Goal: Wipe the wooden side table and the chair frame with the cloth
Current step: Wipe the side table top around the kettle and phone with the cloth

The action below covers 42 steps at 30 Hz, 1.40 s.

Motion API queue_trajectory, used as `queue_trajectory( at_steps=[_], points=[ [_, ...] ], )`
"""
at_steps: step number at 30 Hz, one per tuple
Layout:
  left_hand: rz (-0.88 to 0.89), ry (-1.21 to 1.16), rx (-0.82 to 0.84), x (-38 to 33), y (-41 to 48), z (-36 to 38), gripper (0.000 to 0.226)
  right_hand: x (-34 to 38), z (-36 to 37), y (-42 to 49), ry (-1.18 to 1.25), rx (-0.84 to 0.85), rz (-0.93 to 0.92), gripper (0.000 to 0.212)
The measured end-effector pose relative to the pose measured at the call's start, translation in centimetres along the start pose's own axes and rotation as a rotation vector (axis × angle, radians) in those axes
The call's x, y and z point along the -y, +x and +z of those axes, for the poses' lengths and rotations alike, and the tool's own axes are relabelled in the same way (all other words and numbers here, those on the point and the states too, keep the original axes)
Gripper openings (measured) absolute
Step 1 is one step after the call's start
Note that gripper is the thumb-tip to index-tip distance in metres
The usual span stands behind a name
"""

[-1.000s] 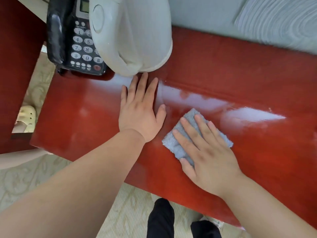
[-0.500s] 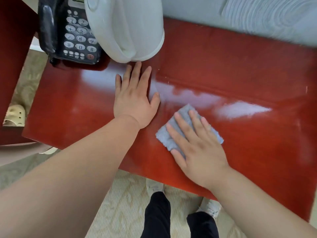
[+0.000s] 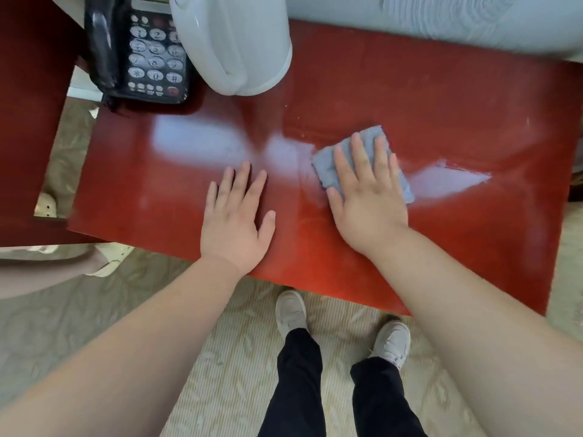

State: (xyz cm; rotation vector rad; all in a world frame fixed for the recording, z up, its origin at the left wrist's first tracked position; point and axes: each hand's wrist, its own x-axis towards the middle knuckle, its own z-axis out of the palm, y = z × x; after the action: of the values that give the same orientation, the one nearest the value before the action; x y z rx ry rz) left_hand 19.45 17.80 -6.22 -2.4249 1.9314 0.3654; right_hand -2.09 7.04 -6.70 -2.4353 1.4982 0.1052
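Note:
The glossy red-brown wooden side table (image 3: 457,99) fills the upper half of the view. A small blue-grey cloth (image 3: 328,162) lies flat on its middle. My right hand (image 3: 366,190) presses down on the cloth with fingers spread, covering most of it. My left hand (image 3: 236,219) rests flat on the bare tabletop just left of the cloth, fingers apart, holding nothing. A dark red wooden chair frame (image 3: 28,89) stands at the left edge.
A black desk telephone (image 3: 138,48) and a white kettle (image 3: 233,42) stand at the table's back left. Grey upholstery (image 3: 441,17) runs along the back. My legs and pale shoes (image 3: 290,313) stand on a beige carpet below the table's front edge.
My right hand slid the cloth away from me and to the right. My left hand drew back from the kettle toward the table's front edge. The camera pulled back, showing more floor.

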Motion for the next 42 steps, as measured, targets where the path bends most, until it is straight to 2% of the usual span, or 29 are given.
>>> queue_trajectory(
  at_steps=[4, 7, 9, 13, 15, 17, 20, 23, 25, 27, 29, 31, 32, 35, 37, 40, 42],
  points=[
    [-0.013, 0.017, -0.01, 0.8, -2.2, 0.3, 0.069, 3.0, 2.4, -9.1, -0.024, 0.024, -0.349, 0.062],
    [-0.02, 0.036, -0.028, 0.7, -1.8, 0.4, 0.07, 2.3, 2.9, -9.8, -0.053, 0.034, -0.494, 0.064],
    [-0.014, 0.03, -0.032, 0.7, -1.6, 0.4, 0.071, 0.9, 2.4, -7.6, -0.07, 0.018, -0.416, 0.068],
    [-0.014, 0.037, -0.023, 0.9, -1.8, 0.6, 0.071, -0.6, 1.0, -3.0, -0.048, -0.024, 0.05, 0.073],
    [-0.014, 0.036, -0.022, 0.9, -1.8, 0.6, 0.071, 1.3, 1.1, -2.7, -0.02, -0.022, 0.165, 0.072],
    [-0.012, 0.034, -0.024, 0.9, -1.8, 0.6, 0.071, 4.1, 1.7, -4.0, -0.004, -0.028, 0.058, 0.069],
    [-0.004, 0.034, -0.024, 1.0, -1.8, 0.6, 0.073, 6.9, 3.1, -7.9, -0.011, 0.024, -0.287, 0.066],
    [-0.002, 0.038, -0.031, 1.0, -1.8, 0.8, 0.071, 4.9, 3.0, -8.0, -0.034, 0.01, -0.382, 0.067],
    [-0.003, 0.025, -0.051, 1.1, -1.8, 0.9, 0.07, 2.2, 2.4, -6.1, -0.078, -0.032, -0.266, 0.068],
    [-0.006, 0.027, -0.061, 1.0, -1.8, 1.0, 0.07, -0.2, 1.3, -4.2, -0.067, -0.036, -0.061, 0.073],
    [-0.008, 0.028, -0.06, 1.0, -2.0, 1.1, 0.069, 0.0, 0.6, -2.9, 0.002, -0.019, 0.123, 0.076],
    [-0.014, 0.025, -0.074, 1.0, -2.1, 1.2, 0.068, 2.5, 0.6, -1.9, 0.056, -0.026, 0.212, 0.08],
    [-0.014, 0.019, -0.085, 1.0, -2.1, 1.2, 0.068, 3.7, 0.7, -1.7, 0.076, -0.026, 0.172, 0.082],
    [-0.007, -0.01, -0.122, 1.0, -2.1, 1.3, 0.067, 6.1, 1.9, -3.3, 0.06, -0.022, -0.178, 0.078],
    [0.004, -0.02, -0.128, 1.0, -2.1, 1.4, 0.067, 6.3, 2.7, -5.7, 0.049, -0.008, -0.344, 0.073],
    [0.003, -0.023, -0.126, 1.0, -2.1, 1.3, 0.066, 5.1, 3.2, -8.1, 0.047, -0.009, -0.41, 0.062],
    [0.006, -0.03, -0.121, 1.1, -2.1, 1.3, 0.067, 3.4, 3.0, -8.0, 0.039, -0.054, -0.334, 0.057]
  ],
)
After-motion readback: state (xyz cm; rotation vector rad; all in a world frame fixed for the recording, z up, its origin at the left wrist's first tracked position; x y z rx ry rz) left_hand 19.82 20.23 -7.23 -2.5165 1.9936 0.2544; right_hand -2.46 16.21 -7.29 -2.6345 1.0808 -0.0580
